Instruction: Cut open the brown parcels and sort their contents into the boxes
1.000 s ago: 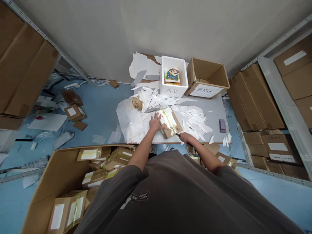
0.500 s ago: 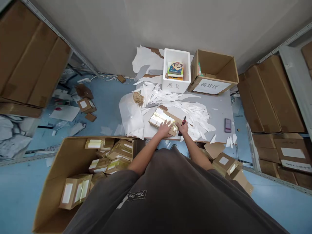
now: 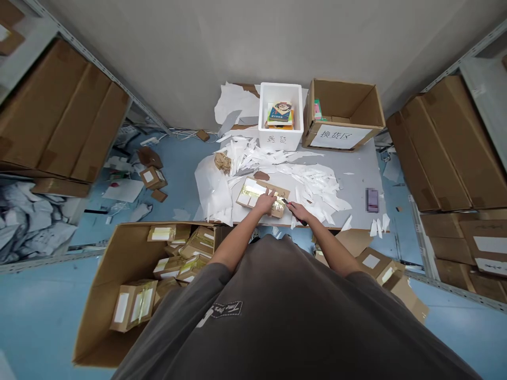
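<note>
A small cardboard box with a white label and yellowish tape lies on the grey table, near its front edge. My left hand rests on top of the box with its fingers spread. Closed round a red and black box cutter, my right hand is at the right end of the box, and the cutter's tip points left at the taped part. Torn white paper strips lie behind and to the right of the box.
A white bin with books and an open carton stand at the table's back. A phone-like item lies at the right. Lower left, a large carton holds several parcels. Crumpled brown paper lies on the left.
The cutter has turned from upright to pointing left, with its tip at the box. The box sits slightly further left. The whole view has shifted a little.
</note>
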`<state>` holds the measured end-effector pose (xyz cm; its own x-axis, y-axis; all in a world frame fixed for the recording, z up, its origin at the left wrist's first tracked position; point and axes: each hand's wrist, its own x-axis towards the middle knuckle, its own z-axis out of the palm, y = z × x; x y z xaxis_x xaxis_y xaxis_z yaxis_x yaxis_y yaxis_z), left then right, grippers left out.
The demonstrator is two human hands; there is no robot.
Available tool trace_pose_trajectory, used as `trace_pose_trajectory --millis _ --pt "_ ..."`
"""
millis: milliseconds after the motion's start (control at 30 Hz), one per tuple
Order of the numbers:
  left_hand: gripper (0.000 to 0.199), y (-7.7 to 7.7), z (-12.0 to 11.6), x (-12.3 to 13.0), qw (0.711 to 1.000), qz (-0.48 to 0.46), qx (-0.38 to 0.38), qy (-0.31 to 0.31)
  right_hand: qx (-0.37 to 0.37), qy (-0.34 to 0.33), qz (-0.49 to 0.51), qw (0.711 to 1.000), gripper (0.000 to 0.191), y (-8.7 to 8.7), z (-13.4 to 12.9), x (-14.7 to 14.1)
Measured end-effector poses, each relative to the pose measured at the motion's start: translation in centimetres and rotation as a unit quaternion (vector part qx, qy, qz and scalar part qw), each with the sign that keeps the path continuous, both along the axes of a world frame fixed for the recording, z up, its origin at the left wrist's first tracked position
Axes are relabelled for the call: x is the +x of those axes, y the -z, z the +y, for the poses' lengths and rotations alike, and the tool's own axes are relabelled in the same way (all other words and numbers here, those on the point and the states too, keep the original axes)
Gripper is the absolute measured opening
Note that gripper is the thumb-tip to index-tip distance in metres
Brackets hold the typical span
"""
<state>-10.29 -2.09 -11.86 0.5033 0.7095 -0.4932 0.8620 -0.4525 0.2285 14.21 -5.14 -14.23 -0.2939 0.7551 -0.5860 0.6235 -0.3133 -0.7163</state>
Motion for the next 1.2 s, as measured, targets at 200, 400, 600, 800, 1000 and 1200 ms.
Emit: trace_pose_trajectory --millis 200,400,600,800,1000,1200 --pt "0.097 0.0 0.7 0.4 1.000 0.018 -0.015 0.020 -0.133 -0.090 0.034 0.986 0.043 -0.4 1.8 1.3" --pt "0.096 -0.1 0.7 0.4 0.999 0.021 -0.028 0.019 -0.178 -0.088 0.106 0.974 0.051 0.5 0.0 1.1" --pt "0.098 -0.6 0.7 0.5 0.999 0.027 -0.033 0.017 -0.169 -0.091 0.120 0.974 0.060 1.1 -3.1 3.3" --pt "0.089 -1.2 0.7 0.5 0.998 0.050 -0.023 0.029 -0.148 -0.018 0.145 0.978 0.060 0.5 -4.9 4.6" --pt "0.087 -1.1 0.7 0.4 0.998 0.049 -0.019 0.036 -0.112 0.076 0.144 0.980 0.049 -0.2 -5.8 3.3" --pt "0.088 -0.3 0.7 0.6 0.999 0.036 -0.008 0.031 -0.095 0.061 0.057 0.992 0.040 -1.5 -4.8 -0.8"
